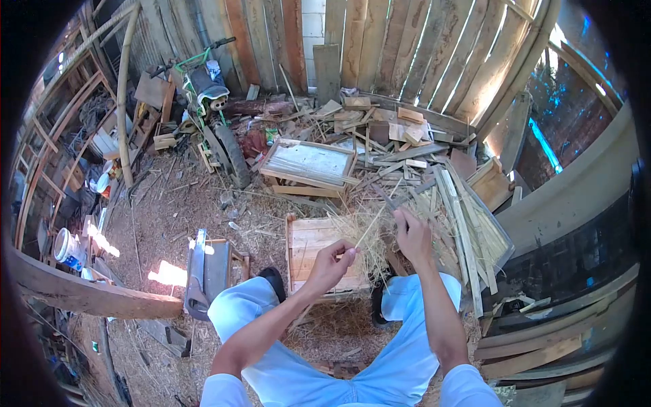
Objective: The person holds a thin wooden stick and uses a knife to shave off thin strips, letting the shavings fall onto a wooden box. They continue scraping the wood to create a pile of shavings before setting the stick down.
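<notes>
My left hand (pixel 331 268) is closed in a pinch on one end of a thin pale wooden strip (pixel 369 230), which slants up and away to the right. My right hand (pixel 412 236) is wrapped round a knife, its narrow dark blade (pixel 386 199) pointing up and left near the strip's far end. The handle is hidden in the fist. Below the hands, a slatted wooden crate (pixel 315 245) stands between my feet. A tangle of fine shavings (pixel 366 261) covers its right side.
A low bench with a handsaw (pixel 196 298) stands at the left. A framed panel (pixel 305 163) lies ahead, with scrap wood (pixel 400 132) heaped behind it. Long slats (pixel 464 227) lean at the right. A small motorbike (pixel 210 102) stands by the plank wall.
</notes>
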Action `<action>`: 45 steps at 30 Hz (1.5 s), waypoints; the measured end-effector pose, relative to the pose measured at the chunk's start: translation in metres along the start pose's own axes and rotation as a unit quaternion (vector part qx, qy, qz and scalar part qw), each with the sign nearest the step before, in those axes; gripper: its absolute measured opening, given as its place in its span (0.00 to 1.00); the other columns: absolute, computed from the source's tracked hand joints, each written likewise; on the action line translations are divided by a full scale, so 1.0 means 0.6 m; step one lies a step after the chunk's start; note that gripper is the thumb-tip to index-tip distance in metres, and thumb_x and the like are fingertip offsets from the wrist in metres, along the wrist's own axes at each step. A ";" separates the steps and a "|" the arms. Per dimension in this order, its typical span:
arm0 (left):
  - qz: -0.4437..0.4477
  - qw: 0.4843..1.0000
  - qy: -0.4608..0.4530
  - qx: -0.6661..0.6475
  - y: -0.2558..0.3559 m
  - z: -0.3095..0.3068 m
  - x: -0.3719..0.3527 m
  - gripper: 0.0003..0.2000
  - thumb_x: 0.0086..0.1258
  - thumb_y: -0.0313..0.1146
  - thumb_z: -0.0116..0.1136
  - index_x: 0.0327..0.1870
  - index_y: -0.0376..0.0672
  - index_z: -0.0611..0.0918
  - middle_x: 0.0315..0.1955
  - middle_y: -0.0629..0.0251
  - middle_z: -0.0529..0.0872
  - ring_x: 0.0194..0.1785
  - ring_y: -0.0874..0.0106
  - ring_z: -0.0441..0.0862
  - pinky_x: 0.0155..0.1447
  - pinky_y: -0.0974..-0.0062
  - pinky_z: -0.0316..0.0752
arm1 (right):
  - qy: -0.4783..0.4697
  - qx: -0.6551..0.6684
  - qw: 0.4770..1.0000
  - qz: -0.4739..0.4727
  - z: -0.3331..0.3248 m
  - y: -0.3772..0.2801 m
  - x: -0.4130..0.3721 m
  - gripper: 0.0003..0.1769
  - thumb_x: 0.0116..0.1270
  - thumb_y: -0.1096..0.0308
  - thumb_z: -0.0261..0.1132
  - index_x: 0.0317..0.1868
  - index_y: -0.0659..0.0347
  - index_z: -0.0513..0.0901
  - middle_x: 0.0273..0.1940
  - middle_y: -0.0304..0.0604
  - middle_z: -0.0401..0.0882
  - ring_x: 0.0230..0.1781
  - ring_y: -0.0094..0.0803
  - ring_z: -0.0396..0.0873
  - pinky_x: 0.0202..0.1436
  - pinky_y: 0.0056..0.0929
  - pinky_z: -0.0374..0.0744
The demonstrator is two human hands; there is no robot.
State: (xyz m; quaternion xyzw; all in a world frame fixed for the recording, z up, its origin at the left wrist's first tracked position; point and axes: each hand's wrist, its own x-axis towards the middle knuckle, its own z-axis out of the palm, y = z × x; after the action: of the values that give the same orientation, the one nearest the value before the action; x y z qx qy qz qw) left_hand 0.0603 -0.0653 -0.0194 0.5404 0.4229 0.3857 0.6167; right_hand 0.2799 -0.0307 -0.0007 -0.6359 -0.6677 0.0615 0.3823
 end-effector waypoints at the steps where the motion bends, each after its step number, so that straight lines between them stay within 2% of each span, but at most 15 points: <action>1: -0.001 1.000 0.004 0.014 -0.003 -0.002 0.002 0.09 0.73 0.31 0.52 0.44 0.35 0.80 0.26 0.73 0.76 0.26 0.85 0.65 0.30 0.82 0.64 | -0.051 -0.001 0.998 0.028 0.000 -0.016 -0.004 0.13 0.69 0.60 0.57 0.42 0.58 0.83 0.30 0.54 0.81 0.30 0.52 0.80 0.31 0.45 0.77; 4: 0.106 0.992 0.040 0.060 -0.023 0.006 0.010 0.10 0.73 0.34 0.53 0.44 0.35 0.80 0.27 0.73 0.77 0.27 0.85 0.67 0.28 0.85 0.64 | -0.062 0.068 0.988 -0.122 0.046 -0.020 -0.030 0.12 0.69 0.61 0.58 0.40 0.59 0.82 0.29 0.53 0.81 0.28 0.53 0.80 0.29 0.45 0.76; 11: 0.071 0.988 0.027 0.133 -0.022 0.010 -0.013 0.09 0.73 0.31 0.53 0.43 0.34 0.80 0.29 0.71 0.79 0.28 0.83 0.69 0.32 0.83 0.67 | -0.020 0.042 0.996 -0.074 0.017 -0.005 0.003 0.10 0.68 0.63 0.58 0.38 0.62 0.81 0.27 0.54 0.80 0.28 0.52 0.80 0.29 0.45 0.77; 14: 0.083 0.991 0.013 0.101 -0.029 0.007 -0.011 0.10 0.73 0.33 0.53 0.44 0.35 0.80 0.27 0.72 0.77 0.28 0.84 0.67 0.30 0.83 0.65 | -0.036 0.054 0.998 0.016 0.003 -0.002 0.008 0.09 0.68 0.65 0.58 0.39 0.62 0.81 0.28 0.55 0.81 0.30 0.52 0.81 0.29 0.44 0.77; 16: 0.078 0.994 0.040 0.068 -0.024 -0.003 0.006 0.11 0.73 0.35 0.53 0.44 0.36 0.79 0.26 0.73 0.75 0.26 0.86 0.64 0.28 0.84 0.62 | -0.074 0.109 0.981 -0.143 0.031 -0.016 -0.036 0.08 0.68 0.67 0.58 0.39 0.61 0.81 0.30 0.54 0.81 0.29 0.51 0.81 0.29 0.42 0.78; 20: 0.000 0.998 0.036 -0.041 -0.015 -0.010 0.010 0.10 0.74 0.37 0.52 0.44 0.38 0.77 0.24 0.75 0.72 0.20 0.87 0.61 0.21 0.87 0.54 | -0.135 0.107 0.976 -0.133 0.044 -0.053 -0.058 0.07 0.67 0.67 0.59 0.38 0.60 0.82 0.31 0.53 0.81 0.29 0.49 0.81 0.30 0.41 0.79; 25: -0.019 0.992 -0.009 -0.123 0.010 -0.004 0.003 0.09 0.74 0.36 0.52 0.43 0.39 0.77 0.23 0.76 0.70 0.18 0.88 0.58 0.18 0.86 0.50 | -0.027 0.093 0.979 -0.178 0.042 -0.029 -0.029 0.08 0.67 0.64 0.60 0.39 0.57 0.82 0.27 0.53 0.81 0.27 0.49 0.81 0.27 0.42 0.76; 26: -0.036 0.991 -0.019 -0.124 0.010 0.000 -0.003 0.09 0.74 0.35 0.51 0.43 0.39 0.77 0.22 0.76 0.69 0.18 0.88 0.58 0.18 0.86 0.50 | -0.026 0.090 0.980 -0.178 0.033 -0.017 -0.020 0.08 0.67 0.64 0.60 0.39 0.57 0.82 0.27 0.53 0.81 0.27 0.49 0.81 0.27 0.42 0.76; 28: -0.053 0.990 -0.032 -0.124 0.007 0.003 -0.007 0.09 0.74 0.35 0.51 0.44 0.39 0.78 0.22 0.76 0.68 0.18 0.88 0.57 0.19 0.86 0.50 | -0.081 0.057 0.995 0.003 -0.005 -0.029 0.005 0.10 0.67 0.65 0.61 0.42 0.62 0.83 0.28 0.55 0.80 0.28 0.50 0.81 0.28 0.40 0.76; 31: -0.005 0.998 -0.020 -0.055 -0.011 0.003 -0.003 0.09 0.74 0.35 0.51 0.44 0.38 0.78 0.22 0.76 0.70 0.20 0.87 0.59 0.21 0.86 0.53 | -0.043 0.057 0.995 -0.066 0.007 -0.018 -0.004 0.10 0.68 0.63 0.60 0.40 0.60 0.83 0.24 0.54 0.79 0.25 0.50 0.80 0.26 0.41 0.74; 33: 0.108 0.992 0.013 0.062 -0.017 0.005 -0.002 0.09 0.74 0.33 0.51 0.44 0.36 0.79 0.23 0.75 0.73 0.22 0.87 0.61 0.23 0.86 0.56 | -0.012 0.092 0.989 -0.112 0.016 -0.020 -0.017 0.09 0.68 0.63 0.59 0.39 0.57 0.84 0.23 0.53 0.79 0.24 0.49 0.80 0.25 0.42 0.74; 36: 0.082 0.990 0.026 0.114 -0.007 0.009 -0.018 0.09 0.74 0.31 0.51 0.43 0.34 0.79 0.25 0.73 0.75 0.24 0.87 0.62 0.25 0.85 0.58 | -0.031 0.085 0.987 -0.134 0.015 -0.017 -0.022 0.09 0.67 0.63 0.59 0.38 0.58 0.83 0.25 0.52 0.80 0.25 0.49 0.80 0.26 0.41 0.75; 40: 0.101 0.987 0.006 0.126 -0.012 0.012 -0.023 0.07 0.73 0.29 0.51 0.43 0.34 0.79 0.24 0.74 0.75 0.23 0.87 0.62 0.25 0.85 0.58 | -0.039 0.038 0.997 0.049 -0.025 -0.009 0.019 0.07 0.65 0.67 0.61 0.37 0.59 0.84 0.30 0.52 0.83 0.29 0.51 0.82 0.30 0.39 0.79; 42: 0.118 0.982 0.034 0.145 -0.006 0.008 -0.014 0.07 0.73 0.28 0.52 0.43 0.34 0.79 0.23 0.72 0.76 0.22 0.86 0.63 0.24 0.84 0.58 | -0.025 0.091 0.987 -0.130 -0.005 -0.017 -0.012 0.06 0.64 0.67 0.62 0.37 0.59 0.83 0.34 0.53 0.83 0.29 0.50 0.82 0.31 0.39 0.80; 45: 0.170 0.968 0.077 0.167 0.001 0.012 -0.011 0.05 0.70 0.25 0.54 0.41 0.34 0.78 0.21 0.63 0.78 0.20 0.81 0.70 0.24 0.80 0.65 | -0.058 0.100 0.987 -0.109 0.006 -0.021 -0.032 0.07 0.64 0.66 0.62 0.37 0.59 0.84 0.35 0.55 0.82 0.31 0.49 0.82 0.33 0.38 0.80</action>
State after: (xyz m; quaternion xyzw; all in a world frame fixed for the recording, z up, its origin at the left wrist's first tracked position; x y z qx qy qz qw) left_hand 0.0646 -0.0739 -0.0175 0.6683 0.4297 0.4489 0.4088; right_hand 0.2657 -0.0488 -0.0044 -0.5132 -0.7444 0.1228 0.4092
